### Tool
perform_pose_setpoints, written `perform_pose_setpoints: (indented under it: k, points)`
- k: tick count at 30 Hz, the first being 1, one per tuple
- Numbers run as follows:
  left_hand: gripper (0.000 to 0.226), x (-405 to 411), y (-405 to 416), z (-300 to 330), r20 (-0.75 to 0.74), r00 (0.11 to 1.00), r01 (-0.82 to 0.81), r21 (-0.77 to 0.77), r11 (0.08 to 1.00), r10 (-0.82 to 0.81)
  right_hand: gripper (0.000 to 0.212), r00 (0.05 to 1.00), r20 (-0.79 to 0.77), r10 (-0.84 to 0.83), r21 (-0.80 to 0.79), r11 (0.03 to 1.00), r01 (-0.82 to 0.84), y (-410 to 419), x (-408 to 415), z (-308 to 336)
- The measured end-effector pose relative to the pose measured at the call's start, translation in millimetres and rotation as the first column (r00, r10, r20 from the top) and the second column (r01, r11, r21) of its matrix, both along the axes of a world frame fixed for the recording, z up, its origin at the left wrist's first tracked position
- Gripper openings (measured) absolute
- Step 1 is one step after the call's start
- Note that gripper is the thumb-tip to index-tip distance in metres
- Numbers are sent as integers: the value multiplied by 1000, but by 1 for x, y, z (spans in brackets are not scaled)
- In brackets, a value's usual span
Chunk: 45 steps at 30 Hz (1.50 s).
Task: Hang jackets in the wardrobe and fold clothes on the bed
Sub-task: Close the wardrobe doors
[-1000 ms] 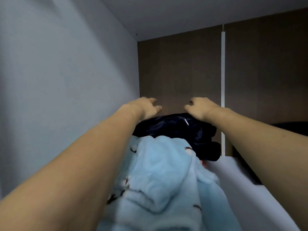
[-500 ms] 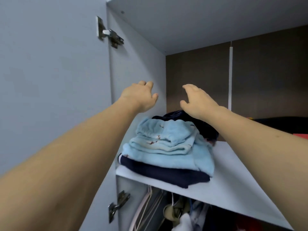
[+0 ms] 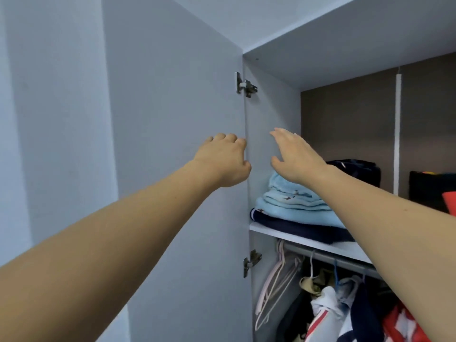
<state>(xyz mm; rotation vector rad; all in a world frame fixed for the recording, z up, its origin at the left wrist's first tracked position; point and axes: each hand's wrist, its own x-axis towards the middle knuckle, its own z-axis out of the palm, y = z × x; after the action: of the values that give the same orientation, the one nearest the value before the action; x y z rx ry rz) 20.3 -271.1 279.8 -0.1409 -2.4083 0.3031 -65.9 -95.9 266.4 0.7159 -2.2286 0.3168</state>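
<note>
A stack of folded clothes sits on the wardrobe's upper shelf [image 3: 345, 248]: light blue fleece pieces [image 3: 291, 206] on a navy garment [image 3: 303, 229], with a dark navy bundle [image 3: 355, 170] behind them. My left hand [image 3: 224, 161] hovers in front of the open door's edge, fingers loosely curled, holding nothing. My right hand [image 3: 293, 154] is raised above the blue stack with fingers straight, apart from it. Below the shelf, jackets [image 3: 328, 314] hang on the rail [image 3: 333, 260].
The open grey wardrobe door [image 3: 172, 169] stands on the left, with hinges [image 3: 245, 85] at its inner edge. Empty pale hangers [image 3: 276, 280] hang at the rail's left end. A black and red item [image 3: 434, 188] lies on the shelf at the far right.
Both hands have pulled back from the dark bundle deep on the shelf and now hover outside the stack. The view has backed out, showing the door, rail and hanging clothes.
</note>
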Motion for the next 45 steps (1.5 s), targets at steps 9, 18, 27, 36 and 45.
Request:
perform_pose_setpoints:
  k: [9,18,27,36,45]
  points:
    - [44,108,-75,-15,-45,999,1,112,994,4,63,965,-207,162,39,987,-157,-103,64,14]
    - [15,150,-147,-37,43,995,-98,529,843,89,60,785,-515,343,327,926,-190,-194,113,36]
    - [12,136,-149,-47,144,986,-71,811,581,-82,47,773,-560,300,480,877,8,-214,128,41]
    - [23,136,-107,-44,49,870,220,851,477,-490,37,645,-703,300,439,896,62,-121,140,45]
    - [125,84,-7,-59,203,730,112,907,406,-653,24,630,-749,205,399,899,182,17,148,42]
